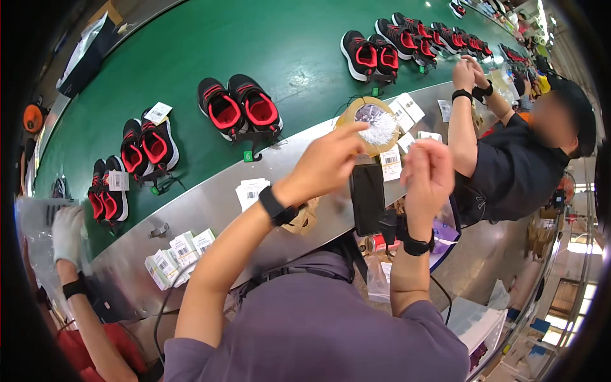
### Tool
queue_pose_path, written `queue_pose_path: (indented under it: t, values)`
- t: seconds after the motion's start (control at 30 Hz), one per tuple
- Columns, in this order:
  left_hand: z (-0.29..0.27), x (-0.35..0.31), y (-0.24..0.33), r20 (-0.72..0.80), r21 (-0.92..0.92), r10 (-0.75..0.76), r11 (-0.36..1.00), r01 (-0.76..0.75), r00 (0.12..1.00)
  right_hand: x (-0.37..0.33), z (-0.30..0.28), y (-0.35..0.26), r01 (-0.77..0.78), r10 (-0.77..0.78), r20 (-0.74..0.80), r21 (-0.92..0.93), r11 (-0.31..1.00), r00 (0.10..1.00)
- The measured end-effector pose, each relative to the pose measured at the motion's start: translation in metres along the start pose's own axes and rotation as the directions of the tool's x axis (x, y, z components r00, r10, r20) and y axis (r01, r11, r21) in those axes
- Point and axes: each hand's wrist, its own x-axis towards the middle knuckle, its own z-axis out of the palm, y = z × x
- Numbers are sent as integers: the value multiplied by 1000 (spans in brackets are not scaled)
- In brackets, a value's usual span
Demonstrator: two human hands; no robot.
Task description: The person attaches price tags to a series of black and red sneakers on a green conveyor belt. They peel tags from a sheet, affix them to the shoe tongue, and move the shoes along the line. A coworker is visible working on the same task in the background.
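My left hand (328,160) reaches over the metal ledge, its index finger stretched out at the edge of a bunch of thin white strands (382,129). The strands lie in the middle of a round, yellowish ring (349,118) that looks like a tape roll. To the right, my right hand (428,172) is raised with fingers bent together. Whatever may be between those fingers is too small to make out. White barcode tags (390,163) lie between my hands, beside a dark flat phone-like slab (368,205).
Black-and-red shoes (239,107) stand in pairs along the green belt (280,54). Tag stacks (181,256) and loose tags (251,192) lie on the metal ledge (223,213). A co-worker (522,153) is at right; another's gloved hand (67,235) holds clear plastic at left.
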Motion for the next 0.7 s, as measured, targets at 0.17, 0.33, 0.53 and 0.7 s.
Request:
queue_pose_path:
  t: [0.17, 0.33, 0.53, 0.7]
  values:
    - [-27, -22, 23, 51, -737, -594, 520, 432, 803, 0, 26, 18, 352, -258, 317, -286, 891, 913]
    - [-34, -31, 37, -32, -784, -627, 499, 370, 779, -4, 52, 12, 224, -154, 295, -220, 949, 943]
    - [-38, -32, 44, -20, -774, -616, 508, 377, 787, 2, 57, 21, 282, -217, 274, -226, 932, 937]
    - [-33, -27, 40, -256, -556, -420, 801, 223, 871, 10, 62, 14, 333, -246, 313, -263, 906, 917]
